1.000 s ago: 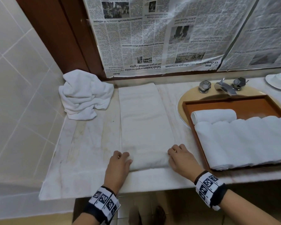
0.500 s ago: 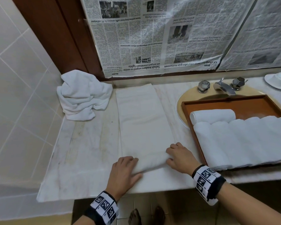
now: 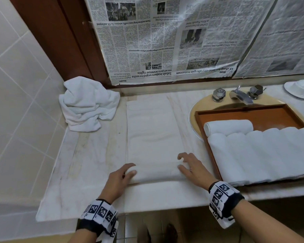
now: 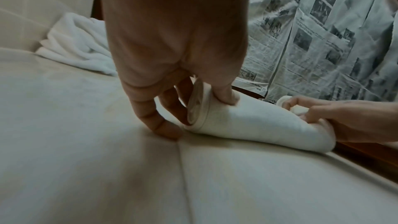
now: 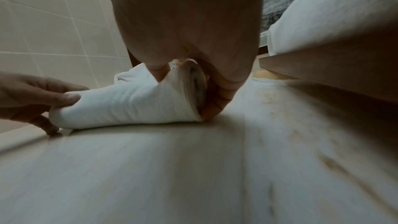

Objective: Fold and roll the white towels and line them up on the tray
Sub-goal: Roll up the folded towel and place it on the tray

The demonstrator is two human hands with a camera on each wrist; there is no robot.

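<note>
A folded white towel (image 3: pixel 153 130) lies lengthwise on the marble counter, its near end rolled into a short roll (image 3: pixel 156 172). My left hand (image 3: pixel 125 174) grips the roll's left end (image 4: pixel 200 108), thumb on top and fingers behind. My right hand (image 3: pixel 186 165) grips the right end (image 5: pixel 191 91) the same way. To the right, a brown wooden tray (image 3: pixel 209 146) over the sink holds several rolled white towels (image 3: pixel 261 155) in a row, plus one roll (image 3: pixel 228 126) laid crosswise behind them.
A crumpled pile of white towels (image 3: pixel 88 104) sits at the counter's back left corner by the tiled wall. Taps and a spout (image 3: pixel 240 95) stand behind the tray. A white dish (image 3: pixel 300 88) is at the far right. Newspaper covers the wall behind.
Both hands have rolled the towel's near end forward, away from the counter's front edge; the roll has grown thicker and the flat part shorter.
</note>
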